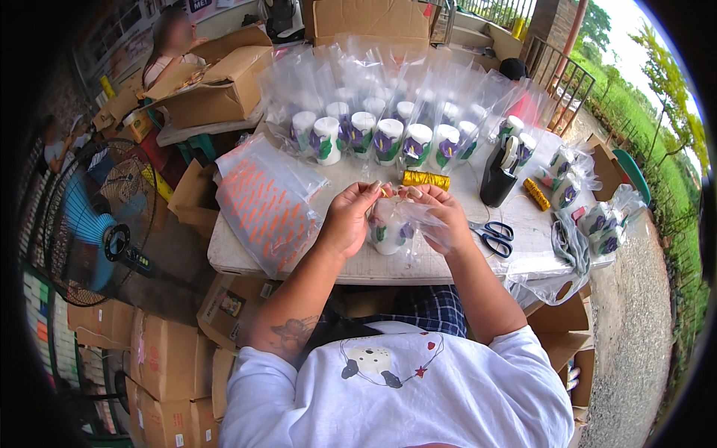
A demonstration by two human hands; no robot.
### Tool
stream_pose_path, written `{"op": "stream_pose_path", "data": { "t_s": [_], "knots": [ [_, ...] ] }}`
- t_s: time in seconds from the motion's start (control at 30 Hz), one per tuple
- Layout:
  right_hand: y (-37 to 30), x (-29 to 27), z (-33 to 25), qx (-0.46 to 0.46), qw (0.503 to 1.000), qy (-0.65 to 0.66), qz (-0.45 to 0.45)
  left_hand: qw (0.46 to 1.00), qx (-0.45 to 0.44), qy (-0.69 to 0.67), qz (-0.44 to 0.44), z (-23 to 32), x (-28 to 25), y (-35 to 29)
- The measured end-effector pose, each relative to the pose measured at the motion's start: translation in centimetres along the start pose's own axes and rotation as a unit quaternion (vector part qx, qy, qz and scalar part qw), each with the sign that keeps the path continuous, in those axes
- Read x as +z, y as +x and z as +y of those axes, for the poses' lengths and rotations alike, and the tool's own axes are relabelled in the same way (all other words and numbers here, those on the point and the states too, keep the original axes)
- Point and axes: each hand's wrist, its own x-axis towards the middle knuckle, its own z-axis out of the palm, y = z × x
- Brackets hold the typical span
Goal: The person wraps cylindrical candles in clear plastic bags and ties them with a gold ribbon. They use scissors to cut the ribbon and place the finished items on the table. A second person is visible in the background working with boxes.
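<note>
Close to the table's front edge stands a white, candle-like cylinder [387,237] with purple and green decoration, wrapped in a clear plastic bag [427,224]. Above it, my left hand [354,218] pinches a thin gold ribbon [385,191] at the bag's gathered neck. My right hand [441,216] is closed on the ribbon from the other side, with loose plastic hanging below its fingers. The fingertips partly hide the neck. Just beyond them lies a spool of gold ribbon [426,179]. Dark-handled scissors [496,237] rest right of my right hand.
Several bagged white cylinders [388,142] crowd the back of the white table [343,270]. Flat plastic bags [269,209] lie left; a black holder [498,175], another gold spool [536,194] and a grey cloth [570,243] lie right. A fan [104,224] and cardboard boxes [168,358] stand left.
</note>
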Motion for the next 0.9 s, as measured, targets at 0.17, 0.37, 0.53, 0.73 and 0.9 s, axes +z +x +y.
{"op": "stream_pose_path", "data": {
  "t_s": [0.17, 0.37, 0.53, 0.73, 0.9],
  "knots": [
    [0.4, 0.3, 0.0, 0.017, 0.997, -0.062, 0.049, 0.995, 0.009, 0.093, 0.022, -0.1, 0.1, 0.1],
    [0.7, -0.5, 0.5, 0.01, 0.996, -0.084, 0.037, 0.991, 0.07, 0.115, 0.023, -0.7, -0.1, -0.1],
    [-0.6, 0.4, -0.2, -0.01, 0.993, -0.117, 0.011, 0.968, 0.108, 0.226, 0.003, -0.5, -0.3, -0.9],
    [-0.9, 0.0, -0.7, -0.026, 0.982, -0.185, -0.025, 0.917, 0.166, 0.361, -0.032, 0.3, -0.2, -0.8],
    [-0.5, 0.2, -1.5, -0.056, 0.952, -0.302, -0.005, 0.9, 0.092, 0.418, -0.079, 4.1, 1.8, -0.7]
  ]
}}
